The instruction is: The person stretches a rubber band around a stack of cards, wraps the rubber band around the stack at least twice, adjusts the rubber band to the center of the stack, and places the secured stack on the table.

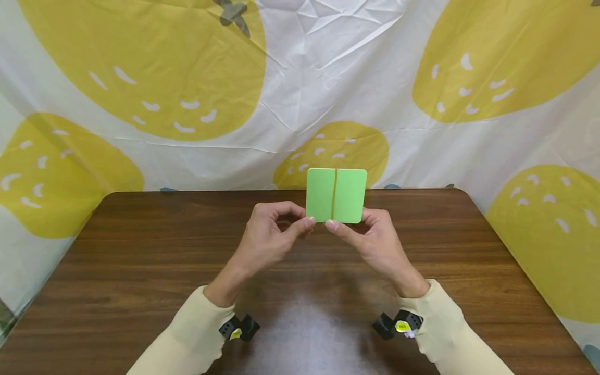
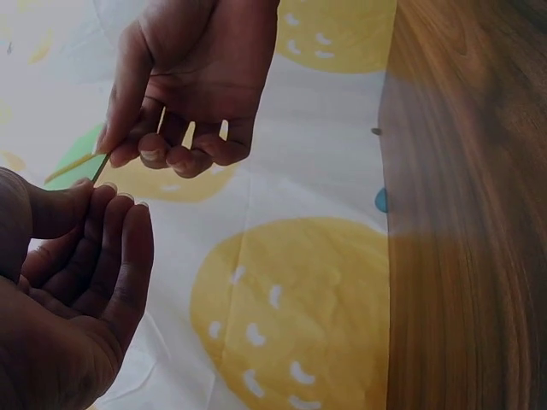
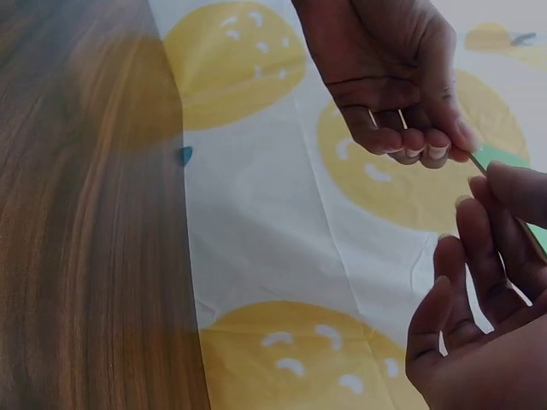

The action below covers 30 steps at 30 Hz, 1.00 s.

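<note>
A flat green square card (image 1: 321, 195) with rounded corners is held up above the table in the head view, its face towards me. Down its middle runs a thin tan band (image 1: 334, 195) that looks like a rubber band. My left hand (image 1: 268, 237) pinches the card's lower left corner between thumb and fingers. With its thumb on the front near the bottom of the band, my right hand (image 1: 377, 245) grips the lower edge. Both wrist views show the card (image 2: 75, 161) nearly edge-on. Its back is hidden in the head view.
A dark brown wooden table (image 1: 140, 271) lies under both hands. Behind it and at the sides hangs a white cloth (image 1: 328, 88) with large yellow fruit prints. Each cream sleeve carries a small black camera (image 1: 239, 328) at the wrist.
</note>
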Available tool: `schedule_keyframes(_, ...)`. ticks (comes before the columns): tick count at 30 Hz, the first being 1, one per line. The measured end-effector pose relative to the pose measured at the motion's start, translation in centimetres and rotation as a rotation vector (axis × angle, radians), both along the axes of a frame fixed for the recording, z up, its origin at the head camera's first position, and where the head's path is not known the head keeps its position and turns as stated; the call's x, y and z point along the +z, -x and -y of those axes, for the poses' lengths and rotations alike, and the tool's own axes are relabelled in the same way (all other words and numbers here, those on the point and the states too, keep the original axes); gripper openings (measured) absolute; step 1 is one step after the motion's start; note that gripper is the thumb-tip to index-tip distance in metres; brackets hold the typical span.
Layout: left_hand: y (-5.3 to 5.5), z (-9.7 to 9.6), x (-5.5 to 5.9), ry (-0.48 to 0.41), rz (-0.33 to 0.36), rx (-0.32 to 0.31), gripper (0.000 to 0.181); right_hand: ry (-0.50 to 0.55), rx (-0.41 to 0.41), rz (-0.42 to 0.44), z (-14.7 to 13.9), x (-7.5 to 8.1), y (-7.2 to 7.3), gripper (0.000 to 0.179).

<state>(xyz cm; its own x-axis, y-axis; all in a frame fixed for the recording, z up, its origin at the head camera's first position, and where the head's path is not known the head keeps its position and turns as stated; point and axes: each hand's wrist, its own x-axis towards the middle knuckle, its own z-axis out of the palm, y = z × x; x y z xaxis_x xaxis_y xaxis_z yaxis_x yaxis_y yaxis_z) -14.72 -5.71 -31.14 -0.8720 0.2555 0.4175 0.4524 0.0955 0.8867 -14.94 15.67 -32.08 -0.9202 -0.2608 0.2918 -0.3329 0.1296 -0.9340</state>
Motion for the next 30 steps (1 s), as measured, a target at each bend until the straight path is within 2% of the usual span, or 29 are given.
schedule_keyframes(6, -0.1, 0.0, 0.1, -0.004, -0.008, 0.005, 0.005, -0.010, 0.040, 0.001, 0.0, 0.1, 0.0, 0.021)
schedule_keyframes(14, 0.0, 0.2, -0.1, 0.013, -0.007, 0.031, 0.005, -0.031, 0.032, -0.019, -0.3, 0.0, 0.0, 0.022)
schedule_keyframes(17, 0.1, 0.5, -0.2, 0.013, 0.003, 0.049, 0.005, -0.055, 0.023, -0.066, -0.6, -0.1, 0.2, 0.020)
schedule_keyframes(20, 0.2, 0.9, -0.3, 0.010, 0.016, 0.054, 0.005, -0.124, -0.029, -0.168, -1.0, -0.1, 0.4, 0.021)
schedule_keyframes(22, 0.2, 1.1, -0.4, 0.014, 0.028, 0.053, 0.006, -0.193, -0.082, -0.264, -1.4, 0.0, 0.6, 0.029)
schedule_keyframes(26, 0.1, 1.5, -0.6, 0.022, 0.066, 0.046, 0.007, -0.331, -0.157, -0.472, -2.0, 0.4, 1.0, 0.069)
schedule_keyframes(28, 0.1, 1.6, -0.6, 0.021, 0.084, 0.039, 0.007, -0.371, -0.168, -0.564, -2.2, 0.7, 1.3, 0.089)
schedule_keyframes(30, 0.1, 1.6, -0.7, 0.021, 0.099, 0.035, 0.008, -0.392, -0.163, -0.633, -2.3, 0.9, 1.6, 0.101)
